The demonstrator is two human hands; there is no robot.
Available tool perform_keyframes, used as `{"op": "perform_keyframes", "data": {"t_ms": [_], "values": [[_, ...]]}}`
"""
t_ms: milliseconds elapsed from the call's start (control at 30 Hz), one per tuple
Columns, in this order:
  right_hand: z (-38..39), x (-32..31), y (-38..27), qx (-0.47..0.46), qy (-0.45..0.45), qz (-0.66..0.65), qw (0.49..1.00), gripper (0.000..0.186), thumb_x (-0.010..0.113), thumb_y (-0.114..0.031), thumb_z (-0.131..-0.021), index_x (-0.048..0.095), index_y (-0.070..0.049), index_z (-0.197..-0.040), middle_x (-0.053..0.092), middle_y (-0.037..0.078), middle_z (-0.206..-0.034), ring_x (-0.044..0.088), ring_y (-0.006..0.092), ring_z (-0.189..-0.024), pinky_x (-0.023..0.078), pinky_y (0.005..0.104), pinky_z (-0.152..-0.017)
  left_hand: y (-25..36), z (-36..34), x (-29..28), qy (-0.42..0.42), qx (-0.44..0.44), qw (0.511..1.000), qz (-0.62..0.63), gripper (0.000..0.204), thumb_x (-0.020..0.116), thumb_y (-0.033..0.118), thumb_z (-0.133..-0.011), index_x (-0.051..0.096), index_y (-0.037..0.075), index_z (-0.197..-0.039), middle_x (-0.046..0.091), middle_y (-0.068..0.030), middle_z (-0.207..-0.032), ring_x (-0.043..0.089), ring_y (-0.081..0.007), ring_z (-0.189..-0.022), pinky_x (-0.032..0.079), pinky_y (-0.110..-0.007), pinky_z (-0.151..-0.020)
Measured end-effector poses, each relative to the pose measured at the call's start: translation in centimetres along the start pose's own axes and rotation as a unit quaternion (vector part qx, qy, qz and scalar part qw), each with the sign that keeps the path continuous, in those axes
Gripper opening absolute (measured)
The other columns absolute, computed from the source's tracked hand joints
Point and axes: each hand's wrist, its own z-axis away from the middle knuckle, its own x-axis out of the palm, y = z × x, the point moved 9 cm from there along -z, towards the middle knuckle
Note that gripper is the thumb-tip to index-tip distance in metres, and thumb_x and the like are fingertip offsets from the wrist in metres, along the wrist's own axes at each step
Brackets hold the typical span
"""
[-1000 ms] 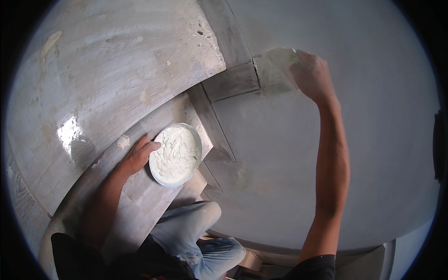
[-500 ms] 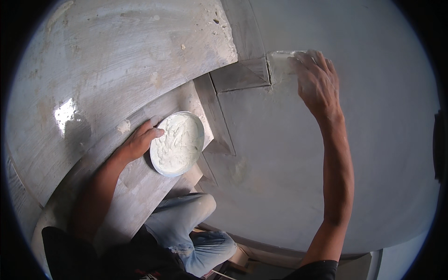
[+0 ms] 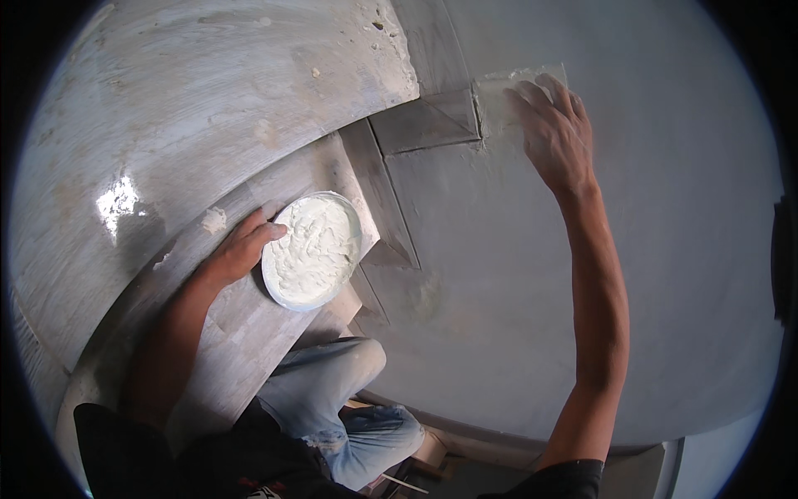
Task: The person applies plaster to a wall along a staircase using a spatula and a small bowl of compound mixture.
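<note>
My left hand (image 3: 246, 246) grips the left rim of a white round bowl (image 3: 352, 268), thumb over the edge and fingers hidden beneath. White putty (image 3: 314, 254) with a ridged, stirred surface fills the bowl, which is tilted toward me. Up and to the right, my right hand (image 3: 559, 137) is closed on a flat, pale, see-through putty spreader (image 3: 524, 81), pressed against the grey wall (image 3: 507, 274). Whitish putty lines the spreader's upper edge. Beside it is the end of a grey stepped skirting tile (image 3: 428, 125), with a rough putty smear along its edge.
Wood-look stair treads (image 3: 224, 91) with pale dried blotches rise on the left. More skirting tile (image 3: 389, 200) follows the steps down the wall. My bent knee in jeans (image 3: 332, 370) is below the bowl. Wooden pieces (image 3: 432, 449) lie low in the middle.
My right hand and the spreader have moved slightly up along the wall, and the spreader has tilted a little. The left hand still holds the bowl, nearly in the same place.
</note>
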Motion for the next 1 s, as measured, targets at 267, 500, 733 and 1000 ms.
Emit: {"op": "perform_keyframes", "data": {"t_ms": [267, 500, 733, 1000], "values": [[2.6, -0.2, -0.8, -0.004, -0.028, -0.026, 0.999, 0.028, 0.062, -0.004, -0.075, 0.065, -0.008, -0.102, 0.061, 0.002, -0.106, 0.049, 0.0201, -0.11, 0.042, 0.0346, -0.089, 0.3, 0.2, 0.1, -0.004, -0.02, 1.0, 0.01, 0.05, 0.047, 0.022, -0.085, 0.041, -0.004, -0.127, 0.052, -0.0147, -0.115, 0.047, -0.0186, -0.108, 0.035, -0.028, -0.095], [0.7, -2.3, 0.1, 0.012, 0.02, -0.003, 1.0, 0.02, 0.06, -0.009, -0.078, 0.066, -0.009, -0.096, 0.062, 0.001, -0.104, 0.049, 0.0177, -0.109, 0.041, 0.032, -0.091, 0.2, 0.1, 0.8, -0.024, -0.043, 0.996, 0.068, 0.046, 0.048, 0.021, -0.084, 0.046, -0.005, -0.123, 0.056, -0.0142, -0.113, 0.05, -0.0187, -0.106, 0.036, -0.028, -0.094], [-0.5, 0.7, -0.1, 0.019, 0.001, 0.015, 1.0, 0.014, 0.056, -0.015, -0.081, 0.067, -0.011, -0.089, 0.061, -0.003, -0.102, 0.045, 0.0149, -0.112, 0.039, 0.0285, -0.095, -1.5, -0.2, -0.4, 0.001, -0.037, 0.996, 0.076, 0.049, 0.049, 0.022, -0.086, 0.043, -0.008, -0.125, 0.054, -0.0156, -0.116, 0.049, -0.0205, -0.109, 0.034, -0.029, -0.097], [3.9, 0.8, -0.2, 0.01, -0.079, 0.04, 0.996, 0.013, 0.056, -0.019, -0.083, 0.066, -0.011, -0.088, 0.06, -0.003, -0.102, 0.043, 0.0149, -0.115, 0.038, 0.0288, -0.098, -1.9, -0.7, 0.3, -0.03, -0.032, 0.996, 0.083, 0.056, 0.046, 0.022, -0.086, 0.034, -0.007, -0.133, 0.047, -0.018, -0.127, 0.042, -0.0227, -0.12, 0.028, -0.031, -0.103]]}}
